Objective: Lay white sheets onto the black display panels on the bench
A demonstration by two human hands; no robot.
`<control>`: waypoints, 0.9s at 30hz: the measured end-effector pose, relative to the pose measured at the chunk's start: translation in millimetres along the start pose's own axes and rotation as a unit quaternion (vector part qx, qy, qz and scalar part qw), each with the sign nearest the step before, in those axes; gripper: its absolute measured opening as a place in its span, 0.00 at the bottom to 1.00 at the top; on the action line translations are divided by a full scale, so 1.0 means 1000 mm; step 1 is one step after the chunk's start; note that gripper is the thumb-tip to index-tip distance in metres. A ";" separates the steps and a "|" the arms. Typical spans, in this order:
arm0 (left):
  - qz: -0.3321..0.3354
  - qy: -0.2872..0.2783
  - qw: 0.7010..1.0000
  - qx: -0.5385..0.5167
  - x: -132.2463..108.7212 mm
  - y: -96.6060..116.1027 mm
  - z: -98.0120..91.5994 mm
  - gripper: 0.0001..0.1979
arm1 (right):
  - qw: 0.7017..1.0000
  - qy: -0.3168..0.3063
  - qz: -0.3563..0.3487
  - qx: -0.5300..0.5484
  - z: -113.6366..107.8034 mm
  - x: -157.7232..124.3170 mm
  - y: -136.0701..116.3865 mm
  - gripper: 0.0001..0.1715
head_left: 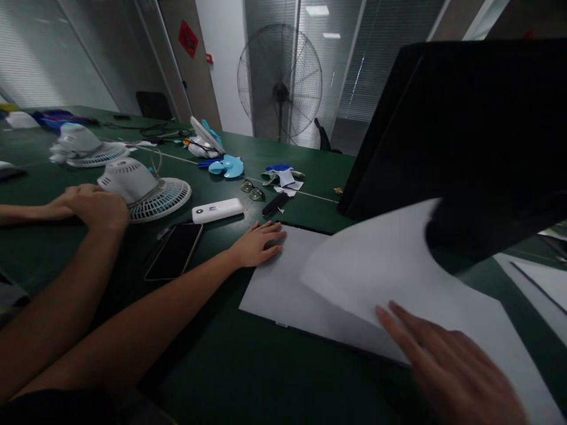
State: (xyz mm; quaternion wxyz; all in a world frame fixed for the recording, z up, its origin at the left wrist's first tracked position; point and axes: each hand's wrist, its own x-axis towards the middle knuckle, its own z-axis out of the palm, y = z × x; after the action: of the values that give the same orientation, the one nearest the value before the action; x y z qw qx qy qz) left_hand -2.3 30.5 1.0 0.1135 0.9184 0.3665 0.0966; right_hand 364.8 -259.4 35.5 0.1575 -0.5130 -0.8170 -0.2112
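Note:
My left hand (259, 245) lies palm down with spread fingers on the left end of a white sheet (283, 289). Beneath that sheet is a thin, dark-edged flat object, its kind mostly hidden. A second large white sheet (367, 254) rises and curls above it, its far end in front of the monitor. My right hand (460, 360) is at the lower right with fingers stretched out against the lifted sheet; it is somewhat blurred. Left of my left hand lie a black-screened phone (175, 251) and a white oblong device (217, 210).
A black monitor (460, 136) stands close at the right. Another person's hand (100, 206) rests beside a white fan part (159, 198) at the left. Glasses (252, 190), a black oblong object (275, 203) and light blue fan blades (227, 167) lie farther back on the green table (212, 324).

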 end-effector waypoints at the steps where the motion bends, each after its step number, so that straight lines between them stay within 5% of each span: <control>1: -0.001 0.006 1.000 -0.005 0.000 0.000 0.001 0.29 | 1.000 0.001 -0.020 -0.011 0.009 0.006 -0.011 0.33; 7: -0.019 0.069 0.994 -0.084 0.000 -0.004 0.001 0.32 | 0.998 -0.026 -0.052 0.022 0.041 0.021 -0.051 0.32; 13: 0.008 0.054 0.997 -0.054 -0.002 -0.004 0.002 0.42 | 0.991 -0.069 -0.101 0.061 0.040 0.026 -0.045 0.35; 20: -0.005 0.074 0.995 -0.064 0.005 -0.012 0.008 0.32 | 0.987 -0.066 -0.060 0.137 0.033 0.022 -0.034 0.31; 24: -0.024 0.056 0.997 -0.054 0.007 -0.015 0.009 0.33 | 0.989 -0.003 0.113 0.093 0.027 0.007 0.000 0.33; 27: -0.018 0.037 0.999 -0.021 0.006 -0.015 0.009 0.34 | 0.945 0.007 0.328 0.005 0.022 -0.018 0.049 0.38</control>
State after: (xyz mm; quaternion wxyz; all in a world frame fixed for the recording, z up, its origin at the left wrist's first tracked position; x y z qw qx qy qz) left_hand -5.7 43.5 -11.0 0.1210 0.9048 0.3851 0.1358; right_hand 416.0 -242.8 17.0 0.2268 -0.7500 -0.6036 -0.1473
